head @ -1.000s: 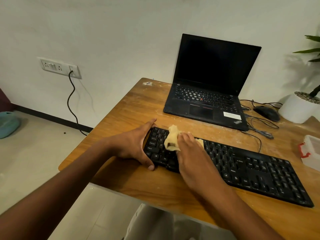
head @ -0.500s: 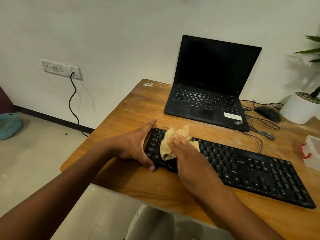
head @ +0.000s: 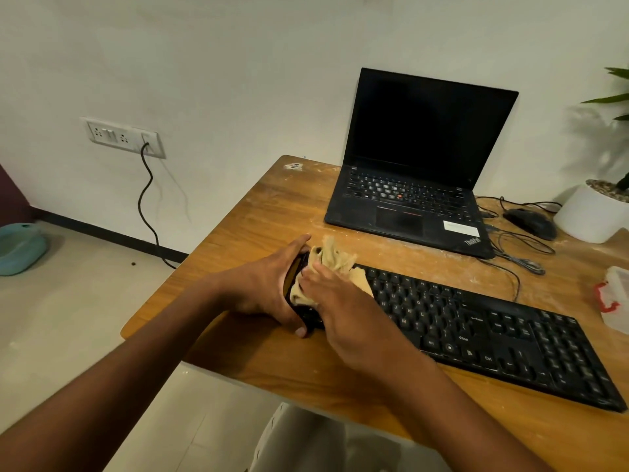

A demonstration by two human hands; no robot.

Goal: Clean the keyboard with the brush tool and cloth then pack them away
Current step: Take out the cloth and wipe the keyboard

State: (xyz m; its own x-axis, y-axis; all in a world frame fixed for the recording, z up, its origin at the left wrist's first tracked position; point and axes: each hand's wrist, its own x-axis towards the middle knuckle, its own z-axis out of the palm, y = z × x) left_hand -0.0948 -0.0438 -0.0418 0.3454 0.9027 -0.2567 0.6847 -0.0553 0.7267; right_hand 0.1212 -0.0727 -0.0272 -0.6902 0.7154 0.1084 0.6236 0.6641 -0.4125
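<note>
A person's left hand (head: 263, 289) clasps the left end of a black keyboard (head: 476, 330), thumb on the far edge and fingers curled under the near edge, steadying it on a wooden surface (head: 258, 212). The right hand (head: 343, 313) presses a crumpled tan cloth (head: 335, 260) down onto the keys at that same left end, its grip bunched on the fabric, part of which sticks up past the fingertips. The keyboard runs at a slant toward the near right of the surface. Behind it stands an open black laptop (head: 418, 172) with a dark screen; to its right lie a black mouse (head: 531, 223) with tangled cable and a white plant pot (head: 589, 216). A clear container (head: 616, 301) with a red clasp sits at the right edge
</note>
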